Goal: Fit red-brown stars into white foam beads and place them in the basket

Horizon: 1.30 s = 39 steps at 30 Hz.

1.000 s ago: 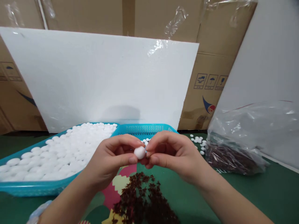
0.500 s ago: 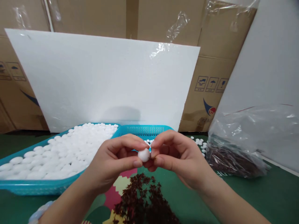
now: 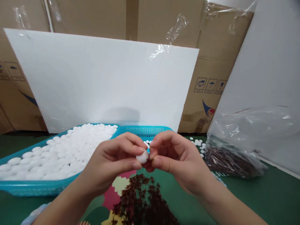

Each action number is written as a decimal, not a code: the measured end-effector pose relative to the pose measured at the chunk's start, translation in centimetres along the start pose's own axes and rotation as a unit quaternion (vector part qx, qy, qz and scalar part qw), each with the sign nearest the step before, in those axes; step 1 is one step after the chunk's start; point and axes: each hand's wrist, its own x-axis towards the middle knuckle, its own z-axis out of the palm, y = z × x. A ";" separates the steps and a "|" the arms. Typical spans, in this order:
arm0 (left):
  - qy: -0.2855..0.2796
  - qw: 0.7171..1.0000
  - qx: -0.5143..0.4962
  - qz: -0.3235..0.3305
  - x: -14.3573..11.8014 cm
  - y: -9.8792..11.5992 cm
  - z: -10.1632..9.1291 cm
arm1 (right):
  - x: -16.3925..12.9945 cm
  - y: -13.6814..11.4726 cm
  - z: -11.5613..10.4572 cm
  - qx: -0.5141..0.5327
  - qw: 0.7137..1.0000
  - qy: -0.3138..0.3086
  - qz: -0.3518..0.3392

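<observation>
A small white ball (image 3: 141,157) is pinched between the thumb and fingers of my left hand (image 3: 110,162). Close against its right side, the fingertips of my right hand (image 3: 180,159) are pressed together. A tiny dark speck shows where the ball meets them; whatever those fingers hold is too small to make out. Below both hands lies a pile of dark reddish-brown, star-like pieces (image 3: 145,203) on the green tabletop (image 3: 189,206).
On the left stands a blue tray (image 3: 37,188) heaped with white balls (image 3: 61,153). A blue basket (image 3: 145,128) sits behind my hands. To the right are loose white balls (image 3: 198,142) and a clear bag (image 3: 234,159) of dark pieces. A white board (image 3: 112,84) leans on cardboard boxes (image 3: 159,18).
Both hands have shifted slightly left, and the ball sits a little lower and further left. My left hand still pinches it, with the right fingertips beside it.
</observation>
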 end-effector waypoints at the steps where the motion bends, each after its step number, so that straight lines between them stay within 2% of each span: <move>1: -0.004 1.000 0.010 0.002 0.0 0.1 0.0 | -0.1 0.0 0.0 -0.005 1.000 0.004 -0.001; 5: -0.019 0.999 0.048 0.010 -0.1 0.4 0.0 | -0.2 -0.1 0.2 -0.027 0.999 0.020 0.000; 9: -0.005 0.997 0.071 -0.003 -0.2 0.4 0.0 | -0.2 -0.3 0.2 -0.060 0.998 0.025 0.000; 13: 0.013 0.996 0.086 -0.008 -0.1 0.4 0.0 | -0.4 -0.3 0.1 -0.109 0.993 0.023 -0.047; 23: 0.007 0.994 0.111 -0.016 0.0 0.9 0.5 | -0.8 -0.7 -0.3 -0.321 0.933 0.014 -0.161; 32: 0.001 0.985 0.174 0.000 -0.2 1.1 0.9 | -0.9 -1.0 -0.3 -0.411 0.888 0.016 -0.208; 39: 0.002 0.979 0.206 -0.009 0.1 0.9 1.0 | -1.0 -0.5 -0.5 -0.443 0.872 0.024 -0.209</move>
